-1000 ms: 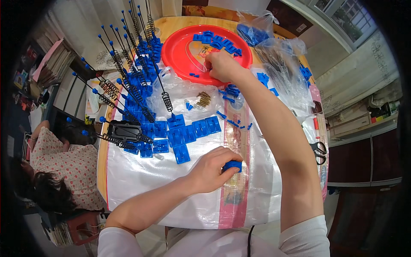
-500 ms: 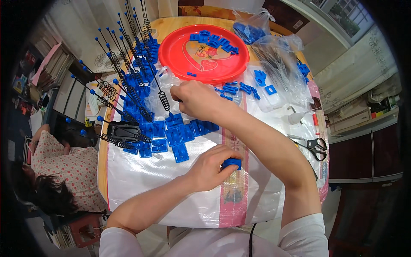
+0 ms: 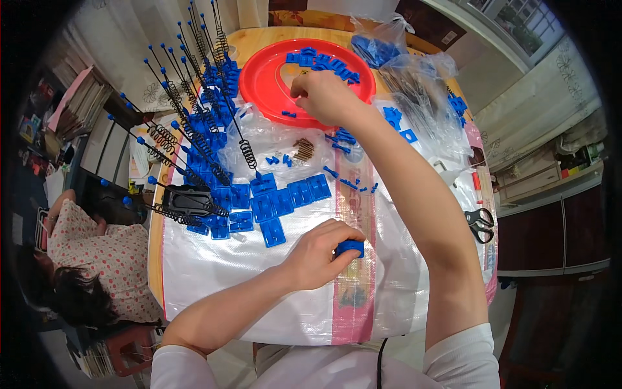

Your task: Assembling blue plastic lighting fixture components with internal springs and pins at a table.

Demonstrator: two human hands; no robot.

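My left hand point(image 3: 322, 254) rests low over the covered table, its fingers closed round a blue plastic block point(image 3: 350, 248). My right hand point(image 3: 326, 96) reaches over the red round tray point(image 3: 249, 84), fingers curled down; what they may hold is hidden. Several blue plastic pieces point(image 3: 334, 63) lie at the tray's far side, and a couple of tiny ones near its front rim. On a clear plastic bag point(image 3: 243, 146) below the tray sit a small heap of brass-coloured screws point(image 3: 304, 150) and small blue parts point(image 3: 278, 160). Joined or adjoining blue square bases point(image 3: 273, 202) lie left of centre.
Black springs on rods with blue tips point(image 3: 247, 154) stand thickly at the left. Small blue pegs point(image 3: 350, 184) are scattered right of centre. Scissors point(image 3: 480, 225), a red marker point(image 3: 478, 187) and clear bags point(image 3: 421, 84) lie at the right. Another person point(image 3: 97, 259) sits at far left.
My right hand has moved away from me, from above the plastic bag to over the red tray, uncovering the screws and small blue parts. The left hand keeps its place and its block.
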